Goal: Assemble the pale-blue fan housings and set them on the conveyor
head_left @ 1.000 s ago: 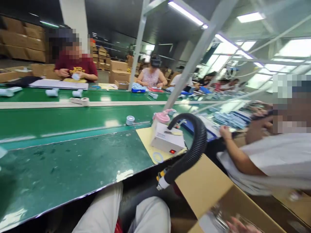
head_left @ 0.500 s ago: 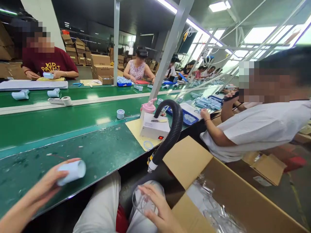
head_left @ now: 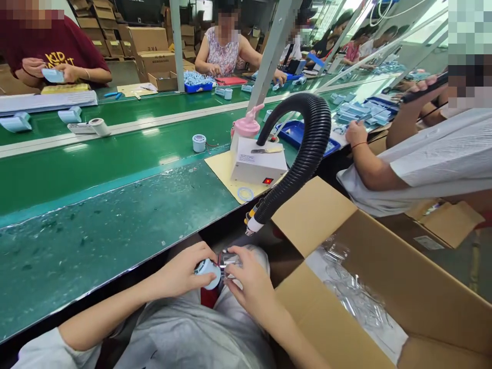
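Observation:
Above my lap, my left hand (head_left: 196, 266) is closed round a light blue round plastic housing (head_left: 209, 274). My right hand (head_left: 246, 271) grips a clear plastic cup (head_left: 232, 261) by its sides. The two parts are brought together end to end; whether they are joined or only touching I cannot tell, since my fingers cover the place where they meet. To the right of my hands stands an open cardboard box (head_left: 319, 297) with several clear plastic cups (head_left: 357, 292) in it. The white nozzle of a black flexible hose (head_left: 326, 128) hangs just above my right hand.
A white machine (head_left: 257, 164) with a lit red switch sits on a yellow sheet (head_left: 219, 166) at the bench edge, beside a pink-topped bottle (head_left: 246, 125). A small blue-white part (head_left: 199, 143) stands on the green conveyor (head_left: 146, 148). A co-worker in white (head_left: 434, 154) sits close at right.
My left hand has brought the light blue housing from over the bench to my lap, against the clear cup in my right hand. The view has tilted down.

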`<action>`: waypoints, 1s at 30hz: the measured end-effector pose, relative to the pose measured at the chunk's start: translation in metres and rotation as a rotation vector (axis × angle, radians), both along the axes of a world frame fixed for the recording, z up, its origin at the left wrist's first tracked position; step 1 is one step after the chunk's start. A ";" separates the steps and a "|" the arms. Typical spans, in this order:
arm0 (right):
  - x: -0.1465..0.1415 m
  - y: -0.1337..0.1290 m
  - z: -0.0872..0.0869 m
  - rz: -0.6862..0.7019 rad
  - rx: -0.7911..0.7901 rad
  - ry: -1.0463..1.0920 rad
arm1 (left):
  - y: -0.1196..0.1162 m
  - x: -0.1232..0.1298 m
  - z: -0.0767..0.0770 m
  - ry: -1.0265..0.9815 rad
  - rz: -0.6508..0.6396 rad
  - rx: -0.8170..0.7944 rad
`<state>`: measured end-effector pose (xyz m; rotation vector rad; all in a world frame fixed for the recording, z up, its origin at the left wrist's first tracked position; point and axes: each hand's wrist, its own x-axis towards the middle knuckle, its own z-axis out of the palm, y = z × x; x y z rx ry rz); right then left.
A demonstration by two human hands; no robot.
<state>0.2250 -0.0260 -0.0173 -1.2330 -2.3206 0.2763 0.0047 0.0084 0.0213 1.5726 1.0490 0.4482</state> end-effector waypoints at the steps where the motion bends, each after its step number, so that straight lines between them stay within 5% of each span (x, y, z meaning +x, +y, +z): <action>1: 0.002 -0.001 0.000 0.018 -0.024 0.051 | 0.000 -0.001 -0.001 0.061 -0.018 0.106; 8: -0.001 0.000 0.006 0.068 0.217 -0.001 | 0.004 -0.006 -0.019 0.141 -0.147 0.032; 12: -0.006 0.007 0.000 0.139 0.025 -0.078 | -0.003 -0.002 -0.010 0.180 -0.190 0.108; 16: -0.004 0.006 -0.003 0.137 -0.320 0.161 | -0.007 -0.003 -0.007 0.197 -0.056 0.200; 20: 0.000 0.001 0.005 0.059 -0.546 0.413 | -0.007 -0.008 -0.025 0.041 0.025 0.289; 25: 0.002 -0.001 0.013 -0.051 -0.595 0.588 | -0.009 -0.012 -0.054 -0.088 -0.020 0.399; 30: 0.004 0.002 0.010 -0.164 -0.752 0.774 | -0.005 -0.013 -0.054 -0.108 -0.120 0.255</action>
